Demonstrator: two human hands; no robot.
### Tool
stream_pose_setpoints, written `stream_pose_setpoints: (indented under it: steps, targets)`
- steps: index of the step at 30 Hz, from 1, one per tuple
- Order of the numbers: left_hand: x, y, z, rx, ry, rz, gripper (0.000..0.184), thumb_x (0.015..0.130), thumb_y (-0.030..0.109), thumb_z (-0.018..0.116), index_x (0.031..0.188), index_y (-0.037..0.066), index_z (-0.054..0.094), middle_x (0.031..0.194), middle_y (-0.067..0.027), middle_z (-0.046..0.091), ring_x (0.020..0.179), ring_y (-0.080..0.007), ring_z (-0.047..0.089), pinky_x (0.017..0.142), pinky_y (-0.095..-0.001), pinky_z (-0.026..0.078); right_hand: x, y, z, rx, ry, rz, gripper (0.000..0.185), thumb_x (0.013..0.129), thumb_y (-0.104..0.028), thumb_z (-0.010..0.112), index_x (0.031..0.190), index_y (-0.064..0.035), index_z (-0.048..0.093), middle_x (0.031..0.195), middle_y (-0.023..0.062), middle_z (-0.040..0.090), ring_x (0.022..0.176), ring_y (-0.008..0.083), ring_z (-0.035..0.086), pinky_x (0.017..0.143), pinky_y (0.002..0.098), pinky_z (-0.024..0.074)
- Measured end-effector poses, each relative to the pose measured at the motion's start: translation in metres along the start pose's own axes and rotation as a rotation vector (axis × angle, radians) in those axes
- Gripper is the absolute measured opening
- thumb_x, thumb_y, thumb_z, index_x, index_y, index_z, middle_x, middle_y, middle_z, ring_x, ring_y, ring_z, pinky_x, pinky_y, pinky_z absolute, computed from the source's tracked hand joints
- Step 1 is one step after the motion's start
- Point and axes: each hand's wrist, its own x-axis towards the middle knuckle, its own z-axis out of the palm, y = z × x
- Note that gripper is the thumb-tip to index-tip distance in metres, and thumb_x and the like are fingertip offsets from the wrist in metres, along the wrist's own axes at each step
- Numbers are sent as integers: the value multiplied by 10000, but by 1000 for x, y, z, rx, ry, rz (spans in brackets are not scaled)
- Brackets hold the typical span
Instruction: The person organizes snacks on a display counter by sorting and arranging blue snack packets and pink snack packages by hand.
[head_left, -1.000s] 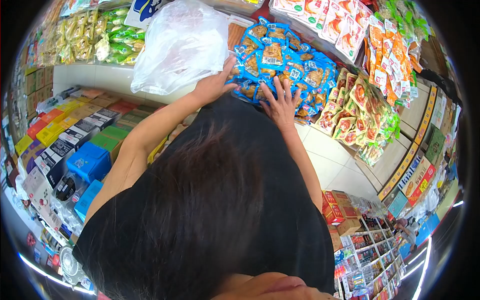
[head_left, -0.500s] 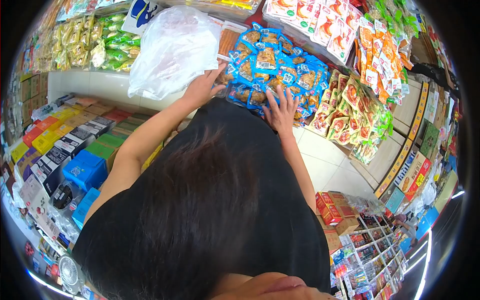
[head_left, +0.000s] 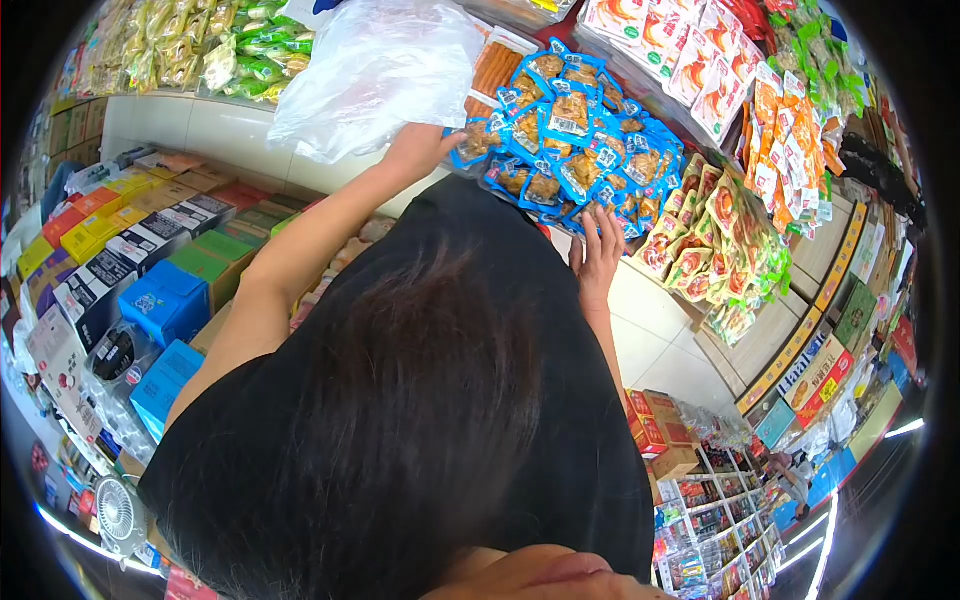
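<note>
Beside the plastic bag (head_left: 375,75), the left hand (head_left: 412,155) meets the left edge of the blue packets (head_left: 575,130), fingers too hidden to judge. They look gathered but unaligned; the right hand (head_left: 598,250), fingers loosely spread, touches their near edge.

One left hand (head_left: 416,156), one right hand (head_left: 598,256), one white plastic bag (head_left: 380,80), one fan (head_left: 121,512), and easily over ten blue packets (head_left: 571,113), too piled up to count exactly.

Strip lights (head_left: 824,545) glare near both lower corners. Fisheye distortion bends the bright view's edges into blackness
</note>
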Motion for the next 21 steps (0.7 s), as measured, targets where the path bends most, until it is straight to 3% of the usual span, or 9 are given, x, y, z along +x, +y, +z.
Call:
stream_pose_setpoints:
  steps: [4, 6, 10, 13, 18, 21]
  targets:
    - [3, 7, -2, -28, -55, -70, 310, 872, 205, 665, 1137, 70, 579, 802, -111, 583, 678, -230, 567, 661, -371, 463, -9, -6, -14, 96, -53, 49, 517, 788, 32, 661, 1272, -124, 562, 1219, 112, 596, 1122, 303, 568, 936, 387, 459]
    - [4, 10, -4, -37, -86, -89, 288, 864, 203, 672, 1108, 70, 593, 787, -111, 581, 677, -235, 566, 653, -374, 457, -22, -8, -14, 201, -108, 198, 469, 786, 82, 621, 1223, -86, 595, 1101, 123, 639, 942, 260, 633, 808, 347, 506]
    - [7, 11, -3, -122, 31, -36, 186, 864, 180, 660, 994, 59, 605, 769, -117, 569, 705, -253, 562, 677, -388, 445, -35, -14, -20, 309, -243, 351, 429, 757, 148, 549, 1123, -54, 647, 971, 107, 658, 816, 215, 635, 702, 291, 504]
    - [8, 11, -3, -153, 58, -29, 145, 876, 179, 639, 947, 59, 597, 773, -121, 568, 732, -273, 562, 704, -395, 442, -53, -8, -12, 353, -258, 396, 414, 754, 132, 556, 1112, -56, 648, 958, 101, 662, 815, 228, 635, 709, 294, 505]
    - [7, 5, 6, -167, -1, -67, 127, 903, 191, 598, 922, 65, 585, 776, -122, 562, 726, -286, 549, 714, -397, 438, -64, -14, -12, 352, -334, 494, 275, 823, -13, 583, 1086, -61, 648, 958, 105, 663, 847, 264, 647, 749, 341, 512]
    - [4, 21, -9, -169, 51, -89, 127, 923, 192, 571, 918, 65, 569, 761, -106, 535, 708, -242, 538, 708, -376, 440, -82, -6, -4, 316, -391, 565, 237, 849, -62, 580, 1076, -69, 649, 947, 116, 657, 860, 287, 646, 758, 363, 512]
